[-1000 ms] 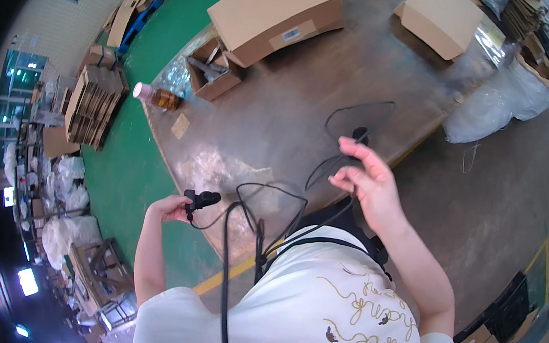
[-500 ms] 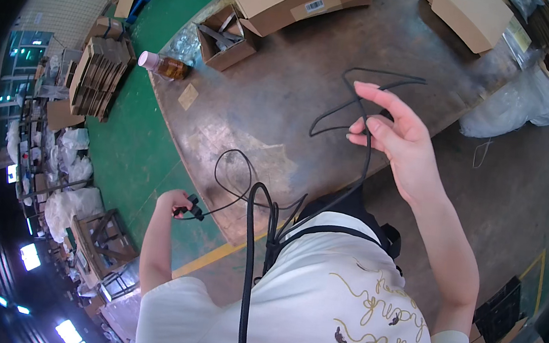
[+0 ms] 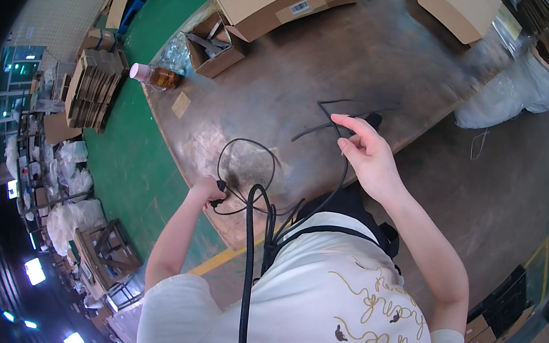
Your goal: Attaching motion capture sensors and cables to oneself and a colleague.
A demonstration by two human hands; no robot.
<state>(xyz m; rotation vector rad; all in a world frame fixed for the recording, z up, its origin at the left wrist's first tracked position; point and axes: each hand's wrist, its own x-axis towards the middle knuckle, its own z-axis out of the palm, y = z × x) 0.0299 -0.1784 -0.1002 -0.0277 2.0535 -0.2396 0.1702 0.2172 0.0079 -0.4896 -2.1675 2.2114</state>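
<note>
The left hand (image 3: 203, 192) grips a small, chunky black plastic gadget (image 3: 220, 191) near the big brown table's (image 3: 263, 96) left edge. The right hand (image 3: 362, 147) curls by a thin, bendy black cord (image 3: 344, 171); I can't tell if it's pinched. Farther off, a pink-capped amber bottle (image 3: 164, 78) is near an open cardboard box (image 3: 224, 63)

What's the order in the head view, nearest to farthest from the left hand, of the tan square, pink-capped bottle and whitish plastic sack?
From the left hand:
1. Tan square: flat on the table, ahead.
2. Pink-capped bottle: beyond it, left side.
3. Whitish plastic sack: far right, beside the table.
</note>
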